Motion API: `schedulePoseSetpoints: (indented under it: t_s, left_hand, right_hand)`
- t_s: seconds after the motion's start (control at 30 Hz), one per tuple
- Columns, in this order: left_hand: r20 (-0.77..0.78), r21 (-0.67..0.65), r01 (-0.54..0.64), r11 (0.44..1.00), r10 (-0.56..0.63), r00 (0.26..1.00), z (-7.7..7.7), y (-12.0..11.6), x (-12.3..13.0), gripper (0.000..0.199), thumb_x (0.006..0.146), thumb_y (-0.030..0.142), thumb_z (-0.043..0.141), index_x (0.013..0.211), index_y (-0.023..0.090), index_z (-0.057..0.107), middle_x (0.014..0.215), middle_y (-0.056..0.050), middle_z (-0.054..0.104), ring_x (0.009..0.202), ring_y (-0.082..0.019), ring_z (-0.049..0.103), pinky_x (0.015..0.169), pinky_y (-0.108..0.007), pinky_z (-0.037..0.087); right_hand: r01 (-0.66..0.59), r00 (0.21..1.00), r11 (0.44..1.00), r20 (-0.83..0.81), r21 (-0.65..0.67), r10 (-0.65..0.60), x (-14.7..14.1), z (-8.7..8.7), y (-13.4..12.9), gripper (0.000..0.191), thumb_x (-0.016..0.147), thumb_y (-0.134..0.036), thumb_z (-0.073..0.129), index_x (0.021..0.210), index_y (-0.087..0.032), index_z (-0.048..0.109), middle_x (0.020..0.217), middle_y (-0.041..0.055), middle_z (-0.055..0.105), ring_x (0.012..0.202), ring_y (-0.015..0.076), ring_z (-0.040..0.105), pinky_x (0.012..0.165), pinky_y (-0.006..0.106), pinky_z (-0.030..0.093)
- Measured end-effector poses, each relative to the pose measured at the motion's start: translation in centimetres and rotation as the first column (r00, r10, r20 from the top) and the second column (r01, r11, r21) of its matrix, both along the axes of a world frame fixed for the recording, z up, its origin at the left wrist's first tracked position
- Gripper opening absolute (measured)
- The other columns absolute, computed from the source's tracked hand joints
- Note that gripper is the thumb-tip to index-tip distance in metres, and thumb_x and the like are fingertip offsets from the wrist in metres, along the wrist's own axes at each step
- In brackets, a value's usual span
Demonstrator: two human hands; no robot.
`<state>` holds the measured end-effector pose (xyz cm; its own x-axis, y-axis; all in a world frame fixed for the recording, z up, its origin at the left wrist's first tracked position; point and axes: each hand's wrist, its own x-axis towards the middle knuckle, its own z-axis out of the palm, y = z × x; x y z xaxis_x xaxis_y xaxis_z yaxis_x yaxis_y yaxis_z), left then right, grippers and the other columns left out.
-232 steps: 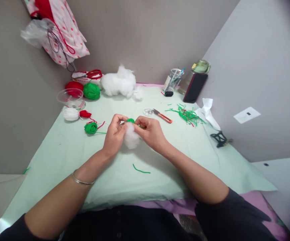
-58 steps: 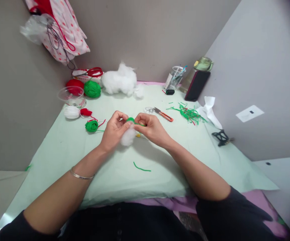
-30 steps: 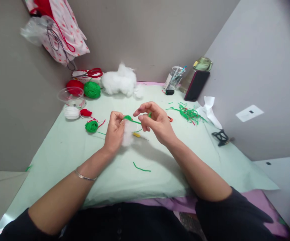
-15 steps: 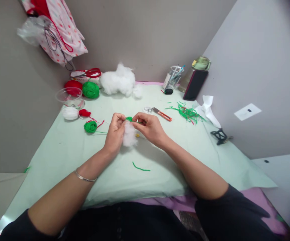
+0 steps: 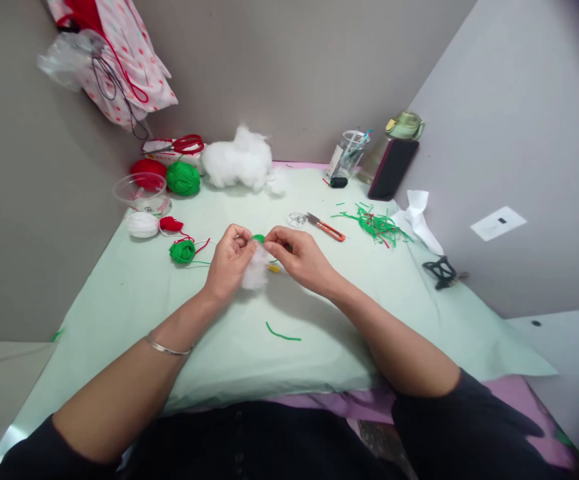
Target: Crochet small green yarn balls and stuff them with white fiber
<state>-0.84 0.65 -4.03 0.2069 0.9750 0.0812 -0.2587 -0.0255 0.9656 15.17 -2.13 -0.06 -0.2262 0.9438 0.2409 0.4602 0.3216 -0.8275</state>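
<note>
My left hand [image 5: 228, 265] is closed around a small green yarn piece [image 5: 258, 238], which shows only as a sliver between my fingertips. From its near side hangs a fluffy white tuft of stuffing [image 5: 255, 273]. My right hand [image 5: 300, 257] pinches at the same piece and the top of the tuft, thumb against fingers. A small yellow thing [image 5: 273, 268] shows beside the tuft, below my right hand; its kind is unclear. A green strand runs from the left hand toward a small green yarn ball [image 5: 182, 251].
At the back lie a stuffing heap [image 5: 239, 163], red scissors [image 5: 188, 144] and a green yarn ball [image 5: 183, 179]. Orange thread snips [image 5: 326, 227] and green yarn scraps [image 5: 377, 225] lie right. A phone [image 5: 393, 169] leans on a bottle. One green strand [image 5: 283, 333] lies in front.
The white tuft has shifted slightly left and shows less between my hands. My thumbs have come closer together at the green piece. The rest of the table looks the same.
</note>
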Motion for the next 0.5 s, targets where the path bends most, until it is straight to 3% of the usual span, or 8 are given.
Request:
schedulePoseSetpoints:
  t_s: [0.1, 0.2, 0.33, 0.5]
  left_hand:
    - [-0.022, 0.013, -0.105, 0.994, 0.105, 0.994, -0.1, 0.1, 0.1, 0.027, 0.073, 0.019, 0.076, 0.08, 0.021, 0.05, 0.067, 0.007, 0.05, 0.055, -0.008, 0.042, 0.05, -0.02, 0.033]
    - [-0.015, -0.025, -0.141, 0.99, 0.141, 0.99, 0.1, -0.1, 0.5, 0.022, 0.074, 0.016, 0.069, 0.077, 0.022, 0.048, 0.065, 0.007, 0.045, 0.054, -0.008, 0.041, 0.048, -0.02, 0.032]
    - [0.025, -0.13, -0.075, 0.989, 0.079, 0.997, 0.7, -0.5, 0.7, 0.02, 0.078, 0.023, 0.065, 0.081, 0.024, 0.045, 0.063, 0.008, 0.047, 0.049, -0.009, 0.044, 0.044, -0.021, 0.034]
    - [0.081, -0.188, 0.03, 0.982, -0.015, 0.997, 1.2, -0.6, 0.3, 0.025, 0.077, 0.027, 0.069, 0.085, 0.024, 0.045, 0.067, 0.007, 0.054, 0.05, -0.009, 0.05, 0.044, -0.019, 0.038]
  right_hand:
    - [-0.048, 0.996, 0.999, 0.073, 0.023, 0.046, -0.4, 0.0, -0.4, 0.014, 0.093, -0.023, 0.049, 0.08, -0.02, 0.055, 0.064, -0.0056, 0.046, 0.06, 0.0112, 0.038, 0.063, 0.027, 0.03]
    - [-0.063, 0.987, 0.993, 0.153, 0.098, 0.047, -0.4, -0.4, -0.1, 0.005, 0.088, -0.02, 0.052, 0.084, -0.021, 0.055, 0.068, -0.0047, 0.049, 0.063, 0.012, 0.041, 0.064, 0.026, 0.031]
    - [0.033, 0.97, 0.984, 0.231, 0.176, -0.074, -0.1, -1.1, 0.6, 0.005, 0.084, -0.017, 0.056, 0.086, -0.021, 0.058, 0.067, -0.0047, 0.048, 0.062, 0.0125, 0.041, 0.064, 0.026, 0.03]
    - [0.086, 0.982, 0.993, 0.158, 0.085, -0.098, 0.2, -1.3, 1.0, 0.002, 0.084, -0.021, 0.059, 0.082, -0.022, 0.059, 0.059, -0.0084, 0.042, 0.056, 0.0107, 0.035, 0.06, 0.026, 0.026]
